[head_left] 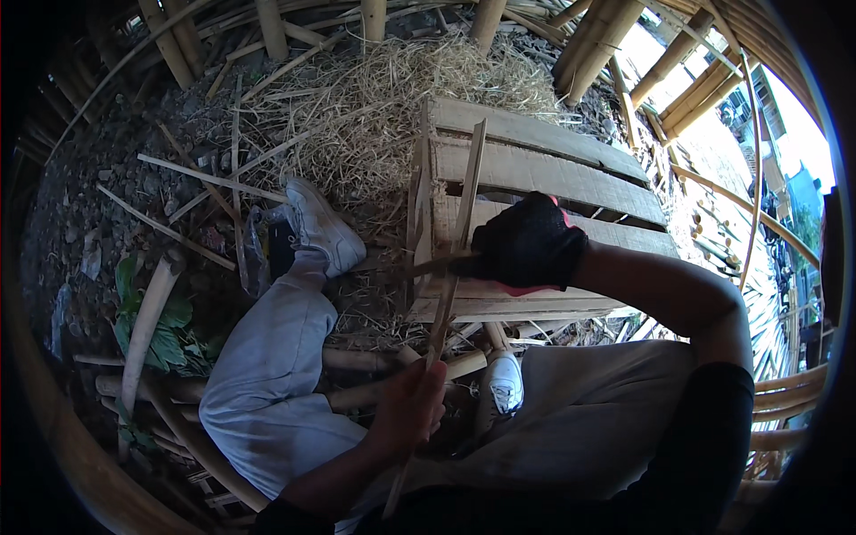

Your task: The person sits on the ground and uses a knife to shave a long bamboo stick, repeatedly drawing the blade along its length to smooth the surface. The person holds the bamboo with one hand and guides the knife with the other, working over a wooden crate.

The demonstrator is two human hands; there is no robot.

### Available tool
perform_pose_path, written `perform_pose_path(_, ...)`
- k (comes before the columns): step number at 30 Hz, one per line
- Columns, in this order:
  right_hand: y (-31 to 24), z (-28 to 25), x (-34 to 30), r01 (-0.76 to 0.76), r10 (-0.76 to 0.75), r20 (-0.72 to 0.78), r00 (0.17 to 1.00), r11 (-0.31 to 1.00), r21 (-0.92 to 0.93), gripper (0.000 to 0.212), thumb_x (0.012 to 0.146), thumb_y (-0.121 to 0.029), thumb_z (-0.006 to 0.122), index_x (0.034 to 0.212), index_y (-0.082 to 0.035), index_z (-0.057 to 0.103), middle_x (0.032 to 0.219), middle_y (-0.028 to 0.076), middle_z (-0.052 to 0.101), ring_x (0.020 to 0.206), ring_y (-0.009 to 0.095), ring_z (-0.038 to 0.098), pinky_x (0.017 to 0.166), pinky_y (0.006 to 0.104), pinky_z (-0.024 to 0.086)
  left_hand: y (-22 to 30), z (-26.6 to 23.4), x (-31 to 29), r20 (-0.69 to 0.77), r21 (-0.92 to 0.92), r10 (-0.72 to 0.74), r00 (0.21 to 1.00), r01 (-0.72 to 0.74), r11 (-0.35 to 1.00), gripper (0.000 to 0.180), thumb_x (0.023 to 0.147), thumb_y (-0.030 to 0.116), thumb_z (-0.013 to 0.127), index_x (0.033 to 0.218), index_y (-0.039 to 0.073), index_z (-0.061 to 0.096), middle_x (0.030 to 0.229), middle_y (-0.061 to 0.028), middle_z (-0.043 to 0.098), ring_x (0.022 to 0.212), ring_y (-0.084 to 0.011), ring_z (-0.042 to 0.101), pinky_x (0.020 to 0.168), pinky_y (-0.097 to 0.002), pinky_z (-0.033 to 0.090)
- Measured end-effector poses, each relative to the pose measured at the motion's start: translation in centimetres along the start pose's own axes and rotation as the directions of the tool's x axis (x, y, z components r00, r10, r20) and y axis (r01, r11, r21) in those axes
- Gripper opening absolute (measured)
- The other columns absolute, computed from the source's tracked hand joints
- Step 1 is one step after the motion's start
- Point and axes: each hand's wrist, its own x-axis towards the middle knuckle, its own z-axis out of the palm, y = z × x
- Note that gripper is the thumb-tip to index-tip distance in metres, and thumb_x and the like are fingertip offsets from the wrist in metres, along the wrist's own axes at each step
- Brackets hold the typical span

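My bare left hand (410, 406) is closed round the lower part of a long, narrow bamboo strip (469, 183). The strip slants up and away from my lap, its far end rising in front of a wooden slatted crate. My right hand (530, 242), in a black glove with red edging, is closed on what looks like a knife (432, 267). Its short, dull brownish blade points left and crosses the strip about midway, seemingly touching it. The glove hides the handle.
The slatted crate (548, 171) stands just beyond my right hand. Pale shavings (374, 125) heap behind it, and loose strips (214, 176) lie on the stony ground at left. Bamboo poles (593, 45) stand around; a leafy plant (165, 316) grows at left.
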Motion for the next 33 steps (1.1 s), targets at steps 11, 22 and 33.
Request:
perform_pose_path(11, 1.3, -0.1, 0.8, -0.097, 0.093, 0.111, 0.989, 0.995, 0.025, 0.071, 0.105, -0.07, 0.037, 0.082, -0.016, 0.078, 0.076, 0.007, 0.074, 0.076, 0.03, 0.074, 0.073, 0.043, 0.059, -0.2, -0.1, 0.1, -0.015, 0.107, 0.056, 0.998, -0.054, 0.993, 0.028, 0.112, 0.038, 0.052, 0.1, 0.013, 0.051, 0.058, 0.0072, 0.039, 0.041, -0.0036, 0.038, 0.037, -0.0252, 0.031)
perform_pose_path(22, 3.1, 0.8, 0.7, -0.098, 0.102, 0.122, 0.987, 0.995, -0.038, 0.065, 0.106, -0.069, 0.033, 0.104, -0.023, 0.079, 0.083, 0.006, 0.076, 0.083, 0.029, 0.075, 0.073, 0.0442, 0.058, -0.4, -0.2, -0.1, -0.013, 0.12, 0.062, 0.998, -0.06, 0.991, 0.03, 0.111, 0.041, 0.053, 0.1, 0.013, 0.051, 0.059, 0.0071, 0.04, 0.042, -0.0036, 0.038, 0.038, -0.0249, 0.032)
perform_pose_path(33, 2.8, -0.3, 1.7, -0.024, 0.027, 0.195, 0.98, 1.0, -0.018, 0.075, 0.104, -0.074, 0.03, 0.088, -0.022, 0.081, 0.083, 0.006, 0.076, 0.082, 0.027, 0.075, 0.079, 0.0419, 0.058, -0.1, -0.1, -0.1, 0.008, 0.051, 0.056, 0.998, -0.056, 0.997, 0.031, 0.112, 0.039, 0.051, 0.096, 0.013, 0.048, 0.061, 0.0062, 0.039, 0.042, -0.0041, 0.035, 0.038, -0.0254, 0.03)
